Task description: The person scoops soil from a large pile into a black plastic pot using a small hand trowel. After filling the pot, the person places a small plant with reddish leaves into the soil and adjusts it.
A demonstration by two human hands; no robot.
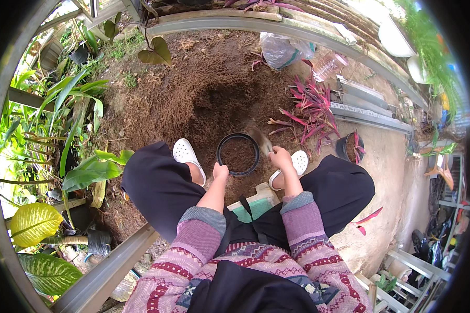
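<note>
A round black plastic plant pot [239, 173] stands on the ground between my feet, with brown soil [238, 153] inside it. My left hand [220, 171] is closed at the pot's near left rim and appears to grip it. My right hand [281, 157] is shut on the handle of a small hand tool [262, 141], seemingly a trowel. Motion blurs the tool, which is at the pot's right rim; its blade's shape cannot be made out. Beyond the pot, loose brown soil [160, 98] covers the ground, with a darker hollow [227, 99] in it.
Pink-purple leafy cuttings [311, 111] lie right of the soil, near a second black pot [341, 147]. Behind them are a plastic bag [280, 51], a clear plastic bottle [329, 67] and metal channels [372, 118]. Leafy plants [82, 172] crowd the left, beside a metal beam [105, 270].
</note>
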